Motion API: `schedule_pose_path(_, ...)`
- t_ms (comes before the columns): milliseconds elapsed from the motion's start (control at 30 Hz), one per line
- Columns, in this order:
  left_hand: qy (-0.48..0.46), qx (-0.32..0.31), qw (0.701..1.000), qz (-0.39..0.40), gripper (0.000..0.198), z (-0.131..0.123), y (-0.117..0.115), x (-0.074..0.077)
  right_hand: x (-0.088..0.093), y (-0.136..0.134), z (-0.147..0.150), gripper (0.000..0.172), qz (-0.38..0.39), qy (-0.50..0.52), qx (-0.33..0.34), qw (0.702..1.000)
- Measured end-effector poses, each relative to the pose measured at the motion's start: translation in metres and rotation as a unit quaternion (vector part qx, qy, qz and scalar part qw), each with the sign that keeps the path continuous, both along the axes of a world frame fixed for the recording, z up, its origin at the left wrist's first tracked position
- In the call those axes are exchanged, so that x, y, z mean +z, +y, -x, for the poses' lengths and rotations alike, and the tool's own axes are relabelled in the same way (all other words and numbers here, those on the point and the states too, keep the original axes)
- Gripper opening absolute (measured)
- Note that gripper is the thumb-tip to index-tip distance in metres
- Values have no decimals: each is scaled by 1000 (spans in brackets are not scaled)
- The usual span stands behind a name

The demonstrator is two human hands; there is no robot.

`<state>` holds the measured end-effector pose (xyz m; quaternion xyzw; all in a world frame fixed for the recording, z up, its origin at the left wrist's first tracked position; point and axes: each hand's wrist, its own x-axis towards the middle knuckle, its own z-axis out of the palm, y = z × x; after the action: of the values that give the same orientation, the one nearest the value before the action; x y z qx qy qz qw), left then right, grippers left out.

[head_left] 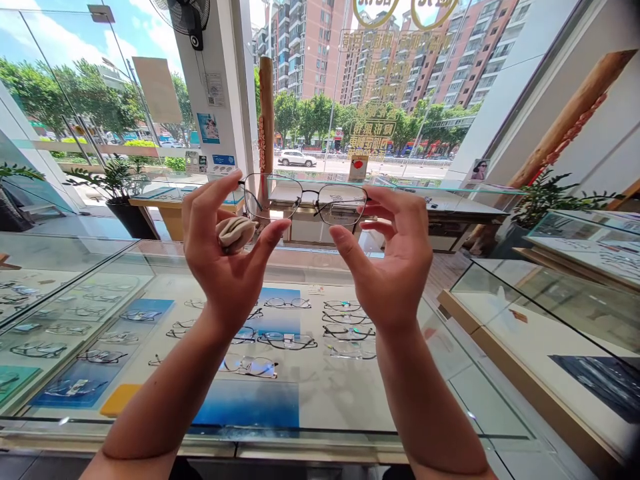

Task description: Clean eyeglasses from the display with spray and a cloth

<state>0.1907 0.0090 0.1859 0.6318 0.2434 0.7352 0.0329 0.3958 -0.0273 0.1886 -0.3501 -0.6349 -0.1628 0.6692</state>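
A pair of thin dark-framed eyeglasses (310,192) is held up level above the glass display counter, its clear lenses facing the window. My left hand (227,243) grips the left rim between thumb and fingers. Tucked in that same palm is a folded beige cloth (236,233). On the other side, my right hand (393,257) pinches the right rim, thumb below and fingers above. Part of the temples shows through the lenses.
Below my arms, the glass counter (345,393) holds rows of glasses (287,341). A yellow-orange object (120,400) lies at its left front. More display cases (500,320) stand to the right. A potted plant (117,193) and a wooden pole (266,113) are near the window.
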Motion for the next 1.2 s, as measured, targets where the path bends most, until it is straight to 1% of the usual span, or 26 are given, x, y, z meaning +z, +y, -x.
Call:
schedule_pose_path(67,-20,52,997,-52,63,-2,0,2,0,0,1,49,-6,5,-1,1000)
schedule_pose_path(100,-23,70,995,-68,61,-3,0,2,0,0,2,49,-11,7,0,1000)
schedule_pose_path(133,-20,75,995,-69,59,-4,-1,3,0,0,2,49,-17,7,0,1000)
schedule_pose_path(200,-17,66,996,-58,59,-6,-1,3,1,-2,5,47,-31,7,-8,999)
schedule_pose_path(300,-22,29,998,-47,60,-10,1,2,1,-4,8,43,-51,5,-36,998)
schedule_pose_path(400,-33,-3,997,-75,61,-15,9,-2,-1,-3,9,44,-68,-6,-65,996)
schedule_pose_path(500,-38,-9,994,-104,64,-18,18,-6,-3,1,9,47,-96,-20,-84,992)
schedule_pose_path(600,-37,-10,994,-106,67,-19,23,-9,-5,4,10,47,-102,-25,-88,991)
schedule_pose_path(700,-37,-6,993,-113,66,-20,25,-10,-5,3,12,43,-98,-24,-79,992)
schedule_pose_path(833,-42,20,990,-133,63,-20,25,-9,-5,4,13,42,-83,-18,-66,994)
schedule_pose_path(933,-46,21,988,-143,62,-19,24,-8,-7,8,13,45,-70,-7,-25,997)
schedule_pose_path(1033,-45,21,987,-151,64,-18,24,-9,-10,13,12,51,-39,11,20,999)
schedule_pose_path(1200,-54,80,979,-178,68,-19,28,-12,-12,19,13,50,-10,38,61,997)
